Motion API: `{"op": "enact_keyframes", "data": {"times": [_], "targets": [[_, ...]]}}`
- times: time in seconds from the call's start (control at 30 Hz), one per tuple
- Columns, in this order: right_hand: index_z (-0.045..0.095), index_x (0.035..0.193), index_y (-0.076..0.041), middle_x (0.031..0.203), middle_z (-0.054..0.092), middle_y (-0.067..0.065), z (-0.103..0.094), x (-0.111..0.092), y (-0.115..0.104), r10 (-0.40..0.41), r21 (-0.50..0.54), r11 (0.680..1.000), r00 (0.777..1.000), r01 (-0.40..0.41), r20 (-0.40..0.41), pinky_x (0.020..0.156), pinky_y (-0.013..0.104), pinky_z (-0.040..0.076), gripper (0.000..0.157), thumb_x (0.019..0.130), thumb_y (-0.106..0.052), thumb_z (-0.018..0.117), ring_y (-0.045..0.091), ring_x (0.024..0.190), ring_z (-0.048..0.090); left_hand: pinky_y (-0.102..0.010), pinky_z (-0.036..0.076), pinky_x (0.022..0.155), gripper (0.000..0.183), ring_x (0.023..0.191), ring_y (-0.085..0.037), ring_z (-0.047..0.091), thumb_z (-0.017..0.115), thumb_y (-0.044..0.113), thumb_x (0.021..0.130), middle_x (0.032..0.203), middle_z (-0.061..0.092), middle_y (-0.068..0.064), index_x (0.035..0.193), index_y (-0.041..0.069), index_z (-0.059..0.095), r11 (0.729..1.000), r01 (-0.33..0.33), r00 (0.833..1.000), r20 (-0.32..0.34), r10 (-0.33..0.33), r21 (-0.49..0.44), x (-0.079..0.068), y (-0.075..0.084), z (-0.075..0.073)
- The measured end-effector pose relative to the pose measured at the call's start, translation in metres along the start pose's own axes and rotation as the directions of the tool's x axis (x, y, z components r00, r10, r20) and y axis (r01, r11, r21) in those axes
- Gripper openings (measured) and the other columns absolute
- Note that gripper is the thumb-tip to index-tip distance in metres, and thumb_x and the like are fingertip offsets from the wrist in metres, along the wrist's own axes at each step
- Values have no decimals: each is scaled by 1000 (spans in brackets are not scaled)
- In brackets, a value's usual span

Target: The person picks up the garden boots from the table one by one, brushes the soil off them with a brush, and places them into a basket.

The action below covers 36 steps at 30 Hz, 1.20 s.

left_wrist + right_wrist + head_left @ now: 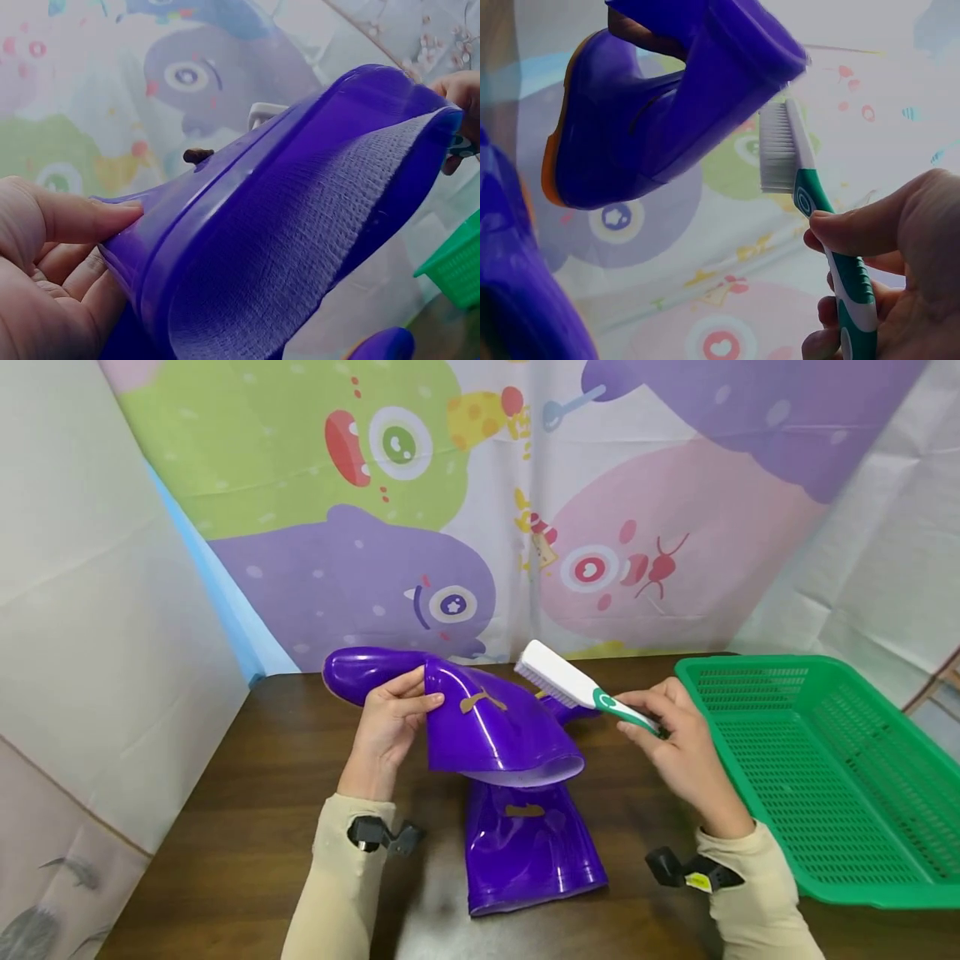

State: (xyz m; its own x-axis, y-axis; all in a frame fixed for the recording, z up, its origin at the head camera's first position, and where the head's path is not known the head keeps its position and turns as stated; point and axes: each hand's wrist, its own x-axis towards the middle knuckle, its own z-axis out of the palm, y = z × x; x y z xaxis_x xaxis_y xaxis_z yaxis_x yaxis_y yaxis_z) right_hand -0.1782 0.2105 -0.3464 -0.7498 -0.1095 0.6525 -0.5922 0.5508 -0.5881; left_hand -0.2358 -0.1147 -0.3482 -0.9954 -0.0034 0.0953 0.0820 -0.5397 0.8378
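My left hand [390, 727] grips a shiny purple rain boot [495, 718] by its shaft, holding it tilted on its side above the table. The boot's toe points left, and its opening with a pale fabric lining [285, 247] faces the lower right. Brown smears [483, 700] mark the shaft. In my right hand [678, 743] is a white and green scrub brush [562, 677], held by the handle. Its white bristles [776, 146] are close to the boot; whether they touch it I cannot tell. Below lies a second purple boot [532, 852], also smeared brown.
A green plastic basket [750, 802] with slotted walls stands on the right of the dark wooden table [225, 852]. Behind the table hangs a cloth [300, 577] printed with cartoon monsters.
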Motion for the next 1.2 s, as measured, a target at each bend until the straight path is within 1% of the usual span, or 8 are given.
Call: {"op": "enact_keyframes", "data": {"times": [0.17, 0.3, 0.4, 0.57, 0.8, 0.97, 1.07, 1.2], "targets": [[74, 105, -2, 86, 48, 9, 1, 2, -9, -8, 55, 998, 1000, 9, -14, 66, 18, 37, 28, 79, 10, 76, 10, 79, 43, -21, 56, 65, 65, 73, -9, 71, 45, -35, 77, 78, 75, 0, 84, 21, 79, 997, -73, 996, 49, 72, 21, -17, 11, -1], [74, 105, 1, 86, 48, 8, 1, 3, -13, 26, 134, 991, 1000, -28, 16, 61, 16, 40, 29, 79, 11, 76, 10, 76, 45, -21, 57, 67, 69, 77, -8, 72, 44, -36, 75, 81, 75, 1, 87, 22, 79, 991, -131, 986, 107, 127, 25, -28, 13, -4], [74, 105, 3, 85, 48, 7, 1, 3, -15, 34, 197, 979, 999, -41, 39, 58, 18, 39, 29, 78, 13, 76, 12, 75, 45, -21, 57, 68, 70, 78, -8, 72, 44, -35, 75, 81, 75, 1, 89, 23, 80, 988, -150, 981, 129, 145, 32, -35, 11, -7], [73, 102, 6, 80, 47, 7, 1, 5, -13, -19, 281, 960, 998, 0, 64, 57, 22, 36, 29, 75, 18, 74, 15, 73, 42, -20, 57, 67, 68, 77, -8, 72, 47, -34, 76, 81, 75, 2, 89, 24, 80, 989, -140, 983, 122, 134, 40, -39, 7, -8], [74, 102, 5, 76, 44, 6, 5, 9, -6, -3, 437, 897, 988, -65, 152, 57, 27, 33, 29, 77, 19, 71, 18, 71, 39, -19, 56, 65, 66, 75, -6, 71, 48, -33, 77, 80, 75, 2, 86, 25, 79, 994, -81, 992, 104, 73, 79, -37, 1, -7], [76, 101, 2, 76, 45, 6, 11, 8, -6, -37, 444, 894, 979, -58, 203, 57, 29, 32, 30, 76, 18, 73, 18, 71, 39, -18, 55, 64, 65, 74, -6, 71, 49, -32, 76, 80, 75, 3, 86, 26, 79, 992, -69, 994, 90, 60, 103, -37, -1, -8], [77, 101, 0, 76, 45, 7, 16, 6, -8, -92, 445, 895, 970, -18, 225, 57, 29, 34, 33, 73, 18, 75, 18, 72, 40, -18, 55, 64, 64, 75, -6, 71, 50, -32, 77, 81, 75, 3, 86, 25, 78, 992, -73, 994, 94, 63, 104, -37, 0, -7], [77, 101, -2, 76, 42, 6, 21, 4, -12, -179, 447, 894, 949, 46, 259, 58, 29, 37, 34, 72, 17, 78, 18, 74, 41, -18, 55, 64, 64, 74, -6, 70, 50, -32, 78, 80, 75, 3, 86, 26, 78, 990, -70, 994, 92, 59, 124, -38, 1, -5]]}}
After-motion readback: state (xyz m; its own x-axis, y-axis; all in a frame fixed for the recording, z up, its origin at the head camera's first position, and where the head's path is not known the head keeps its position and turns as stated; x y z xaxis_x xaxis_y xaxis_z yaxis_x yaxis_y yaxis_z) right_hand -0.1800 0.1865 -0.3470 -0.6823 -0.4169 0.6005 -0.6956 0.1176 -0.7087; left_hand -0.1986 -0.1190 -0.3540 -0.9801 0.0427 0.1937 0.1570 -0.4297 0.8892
